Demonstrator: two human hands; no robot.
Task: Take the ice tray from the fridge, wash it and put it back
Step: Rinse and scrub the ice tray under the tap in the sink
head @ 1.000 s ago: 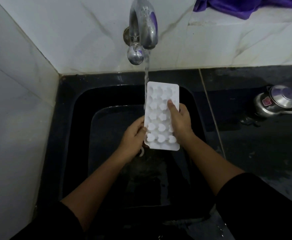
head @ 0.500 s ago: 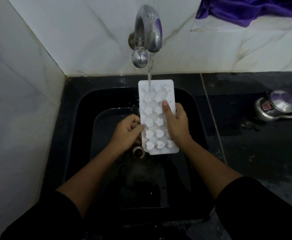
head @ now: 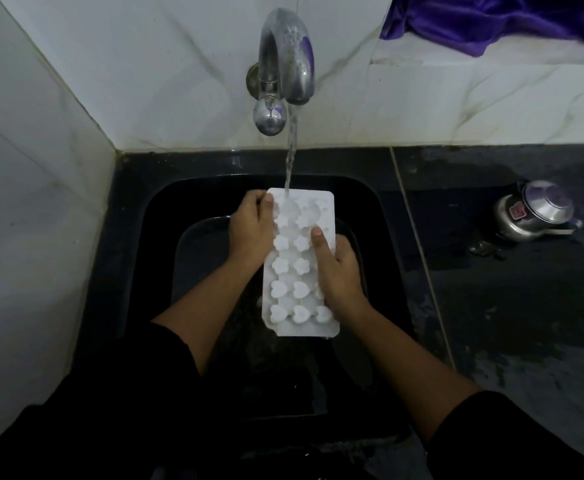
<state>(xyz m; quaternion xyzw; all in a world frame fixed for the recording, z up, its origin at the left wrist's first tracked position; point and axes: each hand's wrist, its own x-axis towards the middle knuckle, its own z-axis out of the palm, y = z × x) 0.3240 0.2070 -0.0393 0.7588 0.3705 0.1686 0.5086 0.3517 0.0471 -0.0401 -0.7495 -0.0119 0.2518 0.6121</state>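
Observation:
A white ice tray [head: 299, 271] with heart and flower shaped moulds is held over the black sink [head: 138, 258], its moulds facing up. Water runs from the metal tap [head: 288, 60] onto the tray's far end. My left hand [head: 252, 230] grips the tray's far left edge, thumb on top near the stream. My right hand [head: 337, 271] holds the right side, thumb lying across the moulds and fingers under the edge.
White marble walls rise behind and to the left of the sink. A wet black counter [head: 512, 306] runs to the right, with a small steel lidded pot [head: 536, 214] on it. A purple cloth [head: 491, 19] lies on the ledge at the top right.
My left hand has slid from the tray's near left edge up to its far left corner. The tray has shifted slightly nearer, the water still falling on its far end.

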